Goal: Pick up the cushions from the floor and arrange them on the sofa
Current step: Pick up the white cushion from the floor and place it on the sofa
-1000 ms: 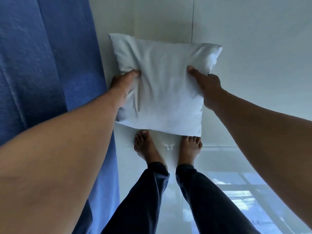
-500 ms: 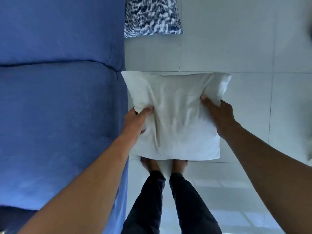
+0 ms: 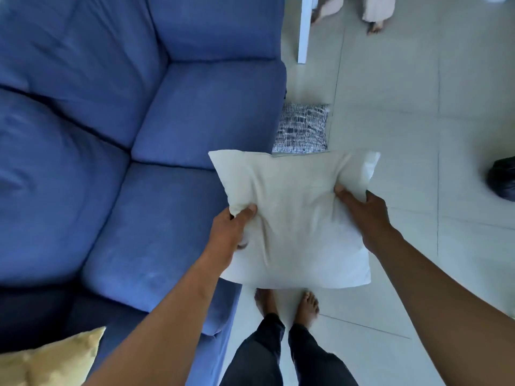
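Note:
I hold a plain white cushion (image 3: pixel 295 218) in the air in front of me, above my feet and just right of the blue sofa (image 3: pixel 133 140). My left hand (image 3: pixel 232 232) grips its left edge and my right hand (image 3: pixel 363 215) grips its right edge. A blue-and-white patterned cushion (image 3: pixel 302 129) lies on the floor against the sofa's front, partly hidden behind the white one. A yellow cushion (image 3: pixel 47 360) rests on the sofa at the bottom left corner of the view.
Pale floor tiles (image 3: pixel 404 121) stretch to the right. A black object (image 3: pixel 503 178) sits at the right edge. A white furniture leg (image 3: pixel 304 29) stands beyond the sofa, and another person's bare feet (image 3: pixel 374 26) show at the top.
The white cushion has been lifted higher off the floor with both hands still on it. My view has swung up and left, bringing in the sofa seats, the patterned cushion and the yellow cushion.

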The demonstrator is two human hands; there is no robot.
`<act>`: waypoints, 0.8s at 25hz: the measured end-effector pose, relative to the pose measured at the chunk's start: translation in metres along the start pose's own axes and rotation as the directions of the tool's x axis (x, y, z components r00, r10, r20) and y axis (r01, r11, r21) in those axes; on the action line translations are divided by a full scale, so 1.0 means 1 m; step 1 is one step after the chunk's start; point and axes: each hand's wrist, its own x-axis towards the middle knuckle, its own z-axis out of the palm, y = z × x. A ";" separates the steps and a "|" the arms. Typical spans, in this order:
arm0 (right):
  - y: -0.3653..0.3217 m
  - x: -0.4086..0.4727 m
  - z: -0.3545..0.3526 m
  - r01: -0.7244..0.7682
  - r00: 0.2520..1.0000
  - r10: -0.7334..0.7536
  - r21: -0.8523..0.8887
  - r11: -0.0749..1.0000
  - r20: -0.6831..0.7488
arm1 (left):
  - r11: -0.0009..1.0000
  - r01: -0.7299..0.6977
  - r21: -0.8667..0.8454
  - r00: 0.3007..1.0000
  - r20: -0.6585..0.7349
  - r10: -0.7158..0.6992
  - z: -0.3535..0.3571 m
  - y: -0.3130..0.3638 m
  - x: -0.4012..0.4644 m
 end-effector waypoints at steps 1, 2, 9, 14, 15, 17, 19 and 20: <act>-0.015 -0.009 0.005 0.028 0.999 -0.028 -0.007 1.000 0.017 | 0.999 -0.018 -0.032 1.000 -0.011 0.018 -0.009 0.007 -0.011; -0.028 -0.015 0.010 0.055 0.998 -0.055 -0.018 0.998 0.032 | 0.998 -0.034 -0.060 0.999 -0.024 0.033 -0.018 0.012 -0.020; -0.086 -0.030 0.083 0.177 0.972 -0.154 -0.123 0.976 0.178 | 0.971 -0.127 -0.204 0.982 -0.166 0.094 -0.089 0.027 -0.039; -0.110 -0.026 0.170 0.254 0.937 -0.194 -0.187 0.949 0.290 | 0.947 -0.144 -0.286 0.962 -0.263 0.067 -0.156 0.025 -0.031; -0.114 -0.026 0.192 0.263 0.928 -0.188 -0.208 0.942 0.322 | 0.945 -0.137 -0.296 0.958 -0.284 0.049 -0.171 0.022 -0.027; -0.122 -0.023 0.235 0.261 0.908 -0.155 -0.236 0.936 0.390 | 0.940 -0.128 -0.315 0.941 -0.339 0.015 -0.200 0.018 -0.020; -0.124 -0.020 0.276 0.247 0.884 -0.109 -0.255 0.935 0.455 | 0.930 -0.123 -0.345 0.924 -0.381 -0.019 -0.225 0.014 -0.013; -0.125 -0.020 0.292 0.247 0.873 -0.092 -0.271 0.930 0.478 | 0.928 -0.118 -0.354 0.918 -0.395 -0.034 -0.235 0.012 -0.010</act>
